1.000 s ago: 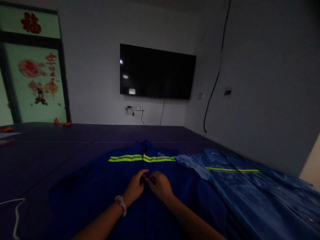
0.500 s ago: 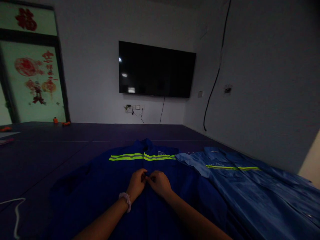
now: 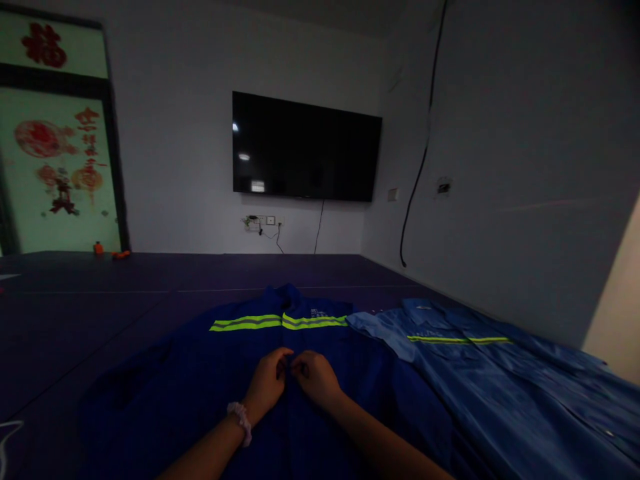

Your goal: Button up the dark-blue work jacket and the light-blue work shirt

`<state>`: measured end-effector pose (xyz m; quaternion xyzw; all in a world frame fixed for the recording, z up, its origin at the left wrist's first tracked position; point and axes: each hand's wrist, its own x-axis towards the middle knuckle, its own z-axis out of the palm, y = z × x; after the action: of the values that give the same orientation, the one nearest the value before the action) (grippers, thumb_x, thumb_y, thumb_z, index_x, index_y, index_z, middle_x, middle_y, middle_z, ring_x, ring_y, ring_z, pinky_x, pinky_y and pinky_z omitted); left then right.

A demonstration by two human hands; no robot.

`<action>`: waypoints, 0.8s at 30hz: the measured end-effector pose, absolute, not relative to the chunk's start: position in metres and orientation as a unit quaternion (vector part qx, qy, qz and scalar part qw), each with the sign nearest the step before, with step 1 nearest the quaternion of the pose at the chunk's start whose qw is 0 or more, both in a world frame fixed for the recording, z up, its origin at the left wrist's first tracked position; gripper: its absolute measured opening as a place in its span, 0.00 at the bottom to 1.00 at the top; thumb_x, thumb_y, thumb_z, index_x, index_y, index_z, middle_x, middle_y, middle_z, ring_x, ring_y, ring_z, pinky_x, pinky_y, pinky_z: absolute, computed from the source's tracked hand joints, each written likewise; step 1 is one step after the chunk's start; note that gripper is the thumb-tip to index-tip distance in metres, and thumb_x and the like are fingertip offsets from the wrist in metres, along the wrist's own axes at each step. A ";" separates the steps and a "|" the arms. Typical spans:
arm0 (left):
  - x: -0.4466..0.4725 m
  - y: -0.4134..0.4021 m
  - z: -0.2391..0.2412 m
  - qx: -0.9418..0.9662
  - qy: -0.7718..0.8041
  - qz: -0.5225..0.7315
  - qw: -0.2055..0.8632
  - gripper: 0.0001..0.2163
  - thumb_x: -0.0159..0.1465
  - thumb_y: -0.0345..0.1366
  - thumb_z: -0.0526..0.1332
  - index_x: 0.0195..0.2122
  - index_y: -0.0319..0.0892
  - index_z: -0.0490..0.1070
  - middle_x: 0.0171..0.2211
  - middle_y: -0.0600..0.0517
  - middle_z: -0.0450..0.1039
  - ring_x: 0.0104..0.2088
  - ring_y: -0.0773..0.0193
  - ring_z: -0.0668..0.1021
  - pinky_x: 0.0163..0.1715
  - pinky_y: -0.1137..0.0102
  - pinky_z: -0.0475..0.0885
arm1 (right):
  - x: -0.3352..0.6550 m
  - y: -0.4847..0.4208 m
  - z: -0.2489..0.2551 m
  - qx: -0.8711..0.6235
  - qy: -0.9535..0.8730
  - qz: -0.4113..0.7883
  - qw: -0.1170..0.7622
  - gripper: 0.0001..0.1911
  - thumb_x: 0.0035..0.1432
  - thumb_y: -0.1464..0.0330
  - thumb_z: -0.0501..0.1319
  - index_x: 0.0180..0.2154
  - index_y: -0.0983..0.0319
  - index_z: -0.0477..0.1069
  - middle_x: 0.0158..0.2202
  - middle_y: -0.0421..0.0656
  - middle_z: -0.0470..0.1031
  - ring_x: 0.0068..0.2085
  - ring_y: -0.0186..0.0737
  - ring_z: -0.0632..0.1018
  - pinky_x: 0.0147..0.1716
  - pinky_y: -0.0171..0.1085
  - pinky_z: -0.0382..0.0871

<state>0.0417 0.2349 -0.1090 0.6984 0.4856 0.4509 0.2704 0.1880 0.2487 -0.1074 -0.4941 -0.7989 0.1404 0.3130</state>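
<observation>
A dark blue work jacket (image 3: 240,360) lies spread out face up in front of me, its collar pointing away. A yellow-green and grey reflective band crosses its chest. Over the front opening, just below that band, my left hand (image 3: 267,380) and my right hand (image 3: 315,379) sit side by side, a small gap between them. Both have curled fingers pinching the cloth at the front edge. The fingertips are dark, so any button or zip there is hidden. A pale scrunchie (image 3: 240,423) circles my left wrist.
A lighter blue work garment (image 3: 480,373) with a thin yellow band lies to the right, its sleeve against the jacket. The dark purple surface (image 3: 150,273) reaches the wall. A television (image 3: 305,147), a hanging black cable (image 3: 417,180) and small orange objects (image 3: 120,255) are farther off.
My view has shifted slightly, so the room appears a little lower and farther left. My hands stay at the jacket's front, with their fingertips slightly farther apart.
</observation>
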 end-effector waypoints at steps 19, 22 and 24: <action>0.038 0.236 -0.104 0.662 0.464 0.500 0.309 0.14 0.51 0.27 0.54 0.38 0.39 0.71 0.27 0.51 0.73 0.30 0.66 0.74 0.33 0.73 0.68 | 0.187 0.246 -0.103 -0.492 -0.791 0.161 0.325 0.07 0.49 0.73 0.58 0.28 0.60 0.75 0.30 0.40 0.76 0.30 0.34 0.74 0.29 0.30 0.62; 0.038 0.236 -0.104 0.655 0.465 0.505 0.315 0.13 0.52 0.28 0.54 0.38 0.38 0.71 0.27 0.51 0.73 0.29 0.66 0.75 0.33 0.73 0.68 | 0.187 0.245 -0.102 -0.494 -0.791 0.161 0.324 0.07 0.50 0.73 0.57 0.29 0.60 0.75 0.30 0.40 0.76 0.29 0.34 0.74 0.29 0.30 0.62; 0.037 0.236 -0.104 0.654 0.464 0.506 0.318 0.13 0.51 0.27 0.54 0.38 0.38 0.70 0.26 0.52 0.73 0.29 0.66 0.75 0.33 0.73 0.68 | 0.188 0.245 -0.102 -0.491 -0.792 0.158 0.326 0.07 0.51 0.72 0.57 0.29 0.60 0.75 0.30 0.41 0.76 0.30 0.34 0.74 0.29 0.30 0.62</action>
<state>0.0373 0.2357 -0.1038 0.6538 0.4640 0.5062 0.3179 0.1877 0.2451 -0.1021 -0.4906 -0.7925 0.1579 0.3261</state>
